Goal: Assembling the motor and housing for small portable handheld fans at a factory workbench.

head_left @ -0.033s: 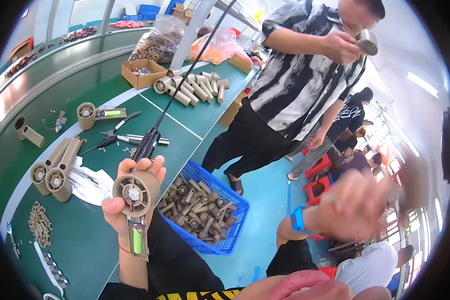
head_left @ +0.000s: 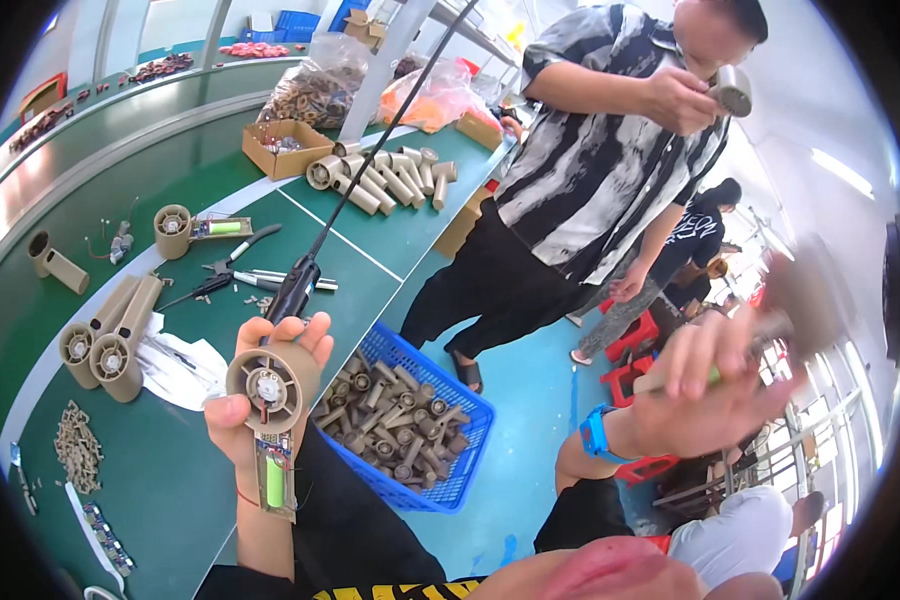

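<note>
My left hand (head_left: 278, 345) is wrapped around an opened handheld fan (head_left: 265, 388), its round head facing up. A motor sits in the spoked ring, and a circuit board and green battery lie exposed in the handle. My right hand (head_left: 715, 395), raised at the right with a blue watch on its wrist, grips another handheld fan (head_left: 805, 290). This one is smeared by motion; a brown round head and a bit of green show around the fingers. On the green bench beside my left hand stand two fan housings (head_left: 117, 365) and white paper (head_left: 180, 365).
A black electric screwdriver (head_left: 295, 285) hangs over the bench near pliers (head_left: 232, 268). A blue basket (head_left: 470, 440) full of fan housings stands on the floor. Small parts (head_left: 77, 447) are piled at left. Facing me, a person (head_left: 610, 150) holds a fan up.
My right hand has shifted slightly and its fingers have turned, so a bit of green shows in its grip. The left hand stays in place.
</note>
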`<state>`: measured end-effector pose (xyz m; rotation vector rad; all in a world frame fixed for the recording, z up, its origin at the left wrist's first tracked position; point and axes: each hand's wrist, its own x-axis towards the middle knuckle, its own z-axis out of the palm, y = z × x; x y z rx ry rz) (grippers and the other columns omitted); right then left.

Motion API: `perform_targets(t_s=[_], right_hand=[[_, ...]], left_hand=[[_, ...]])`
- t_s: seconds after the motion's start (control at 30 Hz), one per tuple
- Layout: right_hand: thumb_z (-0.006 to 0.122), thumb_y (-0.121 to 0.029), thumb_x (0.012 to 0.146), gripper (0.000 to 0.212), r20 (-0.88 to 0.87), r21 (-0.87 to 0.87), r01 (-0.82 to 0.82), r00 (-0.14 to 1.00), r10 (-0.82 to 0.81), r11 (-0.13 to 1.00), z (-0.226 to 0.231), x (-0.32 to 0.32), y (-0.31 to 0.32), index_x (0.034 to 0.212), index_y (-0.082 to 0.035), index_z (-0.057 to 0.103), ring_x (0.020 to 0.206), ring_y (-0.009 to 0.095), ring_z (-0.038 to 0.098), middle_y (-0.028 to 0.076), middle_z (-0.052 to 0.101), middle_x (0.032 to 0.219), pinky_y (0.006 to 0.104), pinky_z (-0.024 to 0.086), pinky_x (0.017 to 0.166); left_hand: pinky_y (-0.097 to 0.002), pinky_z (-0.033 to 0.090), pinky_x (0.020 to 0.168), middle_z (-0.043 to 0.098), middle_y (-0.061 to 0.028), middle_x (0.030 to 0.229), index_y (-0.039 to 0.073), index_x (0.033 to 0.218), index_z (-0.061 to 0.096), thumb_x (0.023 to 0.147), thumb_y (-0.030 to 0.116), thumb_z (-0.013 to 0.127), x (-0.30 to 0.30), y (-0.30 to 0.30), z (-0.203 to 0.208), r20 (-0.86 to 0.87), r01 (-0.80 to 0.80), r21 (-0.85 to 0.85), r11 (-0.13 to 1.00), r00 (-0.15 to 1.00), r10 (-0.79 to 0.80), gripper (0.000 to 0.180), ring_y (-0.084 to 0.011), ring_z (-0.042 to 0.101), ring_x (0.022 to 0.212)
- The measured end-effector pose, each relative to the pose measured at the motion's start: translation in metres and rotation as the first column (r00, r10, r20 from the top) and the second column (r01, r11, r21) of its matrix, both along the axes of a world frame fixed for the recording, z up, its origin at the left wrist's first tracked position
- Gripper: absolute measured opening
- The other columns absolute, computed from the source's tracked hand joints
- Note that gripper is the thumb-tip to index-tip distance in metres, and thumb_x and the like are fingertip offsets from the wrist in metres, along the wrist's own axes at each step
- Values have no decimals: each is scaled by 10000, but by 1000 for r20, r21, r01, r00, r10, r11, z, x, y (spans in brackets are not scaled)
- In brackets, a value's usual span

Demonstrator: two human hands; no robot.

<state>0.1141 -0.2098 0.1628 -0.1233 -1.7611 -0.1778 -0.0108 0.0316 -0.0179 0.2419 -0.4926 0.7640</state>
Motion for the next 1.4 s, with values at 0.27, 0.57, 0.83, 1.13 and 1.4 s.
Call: perform_targets(t_s=[0.27,0.57,0.83,1.13,1.4], right_hand=[[765,-286,716,331,-46,-23,7,999,-9,1000,5,-4,-10,774,-116,487,549,67,504,-18,509,682,210,383,496],[467,-448,933,581,-836,-451,-213,440,-328,867,83,204,33,1098,108,473,584,108,432,28,461,740,223,408,519],[479,-479,925,574,-658,-569,48,571,-490,821,77,232,3,1099,68,495,647,135,426,41,450,778,244,392,570],[442,-467,971,587,-575,-631,133,581,-576,765,59,246,4,1132,96,471,679,141,463,65,486,823,248,432,602],[424,-520,968,520,-641,-640,173,416,-645,749,35,248,8,1084,-24,526,658,156,499,73,551,818,266,439,586]], left_hand=[[-503,255,1168,496,-225,1295,3,1271,428,654,234,663,-5,-4,-3,-27,-72,5,997,997,72,700,-448,378,1331],[-503,273,1155,508,-221,1227,-16,1217,430,647,254,698,-7,-3,5,-95,-145,58,988,984,150,686,-454,415,1300],[-477,329,1122,517,-198,1207,0,1199,453,650,287,747,-7,-5,3,-171,-324,311,893,906,388,686,-404,465,1273],[-468,351,1108,515,-202,1203,12,1197,455,659,308,758,-9,-4,4,-159,-344,361,867,893,420,685,-403,480,1259],[-476,359,1102,514,-205,1201,10,1189,461,662,304,752,-9,-6,5,-163,-332,366,870,897,411,670,-407,489,1247]])
